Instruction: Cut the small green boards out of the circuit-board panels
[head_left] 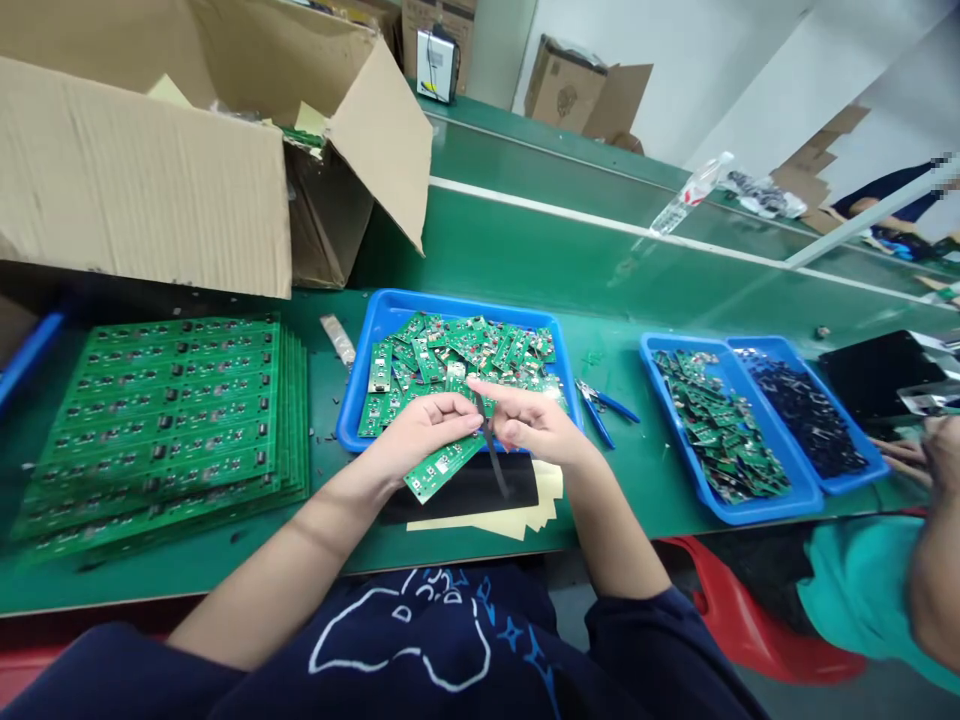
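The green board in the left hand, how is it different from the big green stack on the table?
The held board is one narrow piece; the stack is many boards, each much bigger.
The held board is gripped by the left hand, which hides part of it; the stack lies on the table with no hand on it.
Both are green and carry small parts.

One pair of pliers (591, 393) is counted. Left of the pliers are found one heaped blue tray (465, 302), one held board (442, 467) and, farther off, one panel stack (161, 420); to their right, two more trays (772, 508); beyond them, one bottle (688, 197).
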